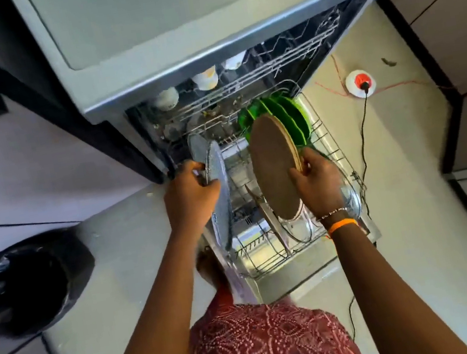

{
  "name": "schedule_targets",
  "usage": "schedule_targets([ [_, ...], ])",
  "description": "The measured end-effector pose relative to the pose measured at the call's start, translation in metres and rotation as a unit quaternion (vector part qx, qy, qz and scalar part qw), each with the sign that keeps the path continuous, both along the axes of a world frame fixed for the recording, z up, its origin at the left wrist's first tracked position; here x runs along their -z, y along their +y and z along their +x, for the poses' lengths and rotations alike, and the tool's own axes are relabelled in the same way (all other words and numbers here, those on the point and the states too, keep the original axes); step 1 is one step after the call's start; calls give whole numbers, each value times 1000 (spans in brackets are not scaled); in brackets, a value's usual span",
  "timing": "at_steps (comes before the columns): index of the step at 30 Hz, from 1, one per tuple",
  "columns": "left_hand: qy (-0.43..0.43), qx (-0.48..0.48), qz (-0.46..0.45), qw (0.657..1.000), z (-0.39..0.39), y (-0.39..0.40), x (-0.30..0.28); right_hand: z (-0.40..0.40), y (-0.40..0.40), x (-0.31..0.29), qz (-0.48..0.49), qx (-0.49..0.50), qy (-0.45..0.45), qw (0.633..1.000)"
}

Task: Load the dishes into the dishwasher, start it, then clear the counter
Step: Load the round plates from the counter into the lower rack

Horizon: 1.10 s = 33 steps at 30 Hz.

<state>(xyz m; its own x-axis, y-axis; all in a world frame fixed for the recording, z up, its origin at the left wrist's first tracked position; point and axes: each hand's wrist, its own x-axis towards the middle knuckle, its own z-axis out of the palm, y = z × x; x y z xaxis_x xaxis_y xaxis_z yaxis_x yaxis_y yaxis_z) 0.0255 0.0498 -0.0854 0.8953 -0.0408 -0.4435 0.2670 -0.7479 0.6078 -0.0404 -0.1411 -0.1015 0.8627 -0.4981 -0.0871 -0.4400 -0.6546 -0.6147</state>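
The dishwasher (146, 76) stands open below me with its lower wire rack (330, 141) pulled out. My left hand (189, 192) grips a grey speckled plate (221, 197) on edge at the rack's left side. My right hand (317, 180) holds a stack of brown plates (276, 169) upright over the rack's middle. Several green plates (283, 115) stand in the rack behind the brown ones. A clear glass lid (297, 228) and another thin plate (269, 217) lean in the rack's near part. Cups (205, 78) sit in the upper rack.
A black bin with a liner (26, 282) stands on the floor at my left. A white socket with a red centre (360, 82) lies on the floor at right, with a black cable (362, 135) and red wire trailing from it. Dark skirting edges the walls.
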Motion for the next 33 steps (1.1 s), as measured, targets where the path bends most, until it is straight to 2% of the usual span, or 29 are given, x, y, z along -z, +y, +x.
schedule_targets([
  [6, -56, -89, -15, 994, 25, -43, 65, 51, -41, 79, 3, -56, -68, 996],
  [13, -110, -195, -31, 974, 24, -80, 135, 89, -66, 172, 47, -62, -42, 996],
  [18, -151, -176, -15, 973, 34, -79, 161, 104, -74, 228, 45, -71, -36, 996],
  [21, -153, -132, 2, 979, 34, -79, 171, 111, -75, 245, 41, -67, -25, 997],
  [26, -165, -115, 14, 980, 34, -75, 180, 122, -82, 251, 20, -36, -9, 999],
  [33, -175, -173, 34, 969, 38, -58, 183, 121, -86, 244, -41, -14, 3, 999],
])
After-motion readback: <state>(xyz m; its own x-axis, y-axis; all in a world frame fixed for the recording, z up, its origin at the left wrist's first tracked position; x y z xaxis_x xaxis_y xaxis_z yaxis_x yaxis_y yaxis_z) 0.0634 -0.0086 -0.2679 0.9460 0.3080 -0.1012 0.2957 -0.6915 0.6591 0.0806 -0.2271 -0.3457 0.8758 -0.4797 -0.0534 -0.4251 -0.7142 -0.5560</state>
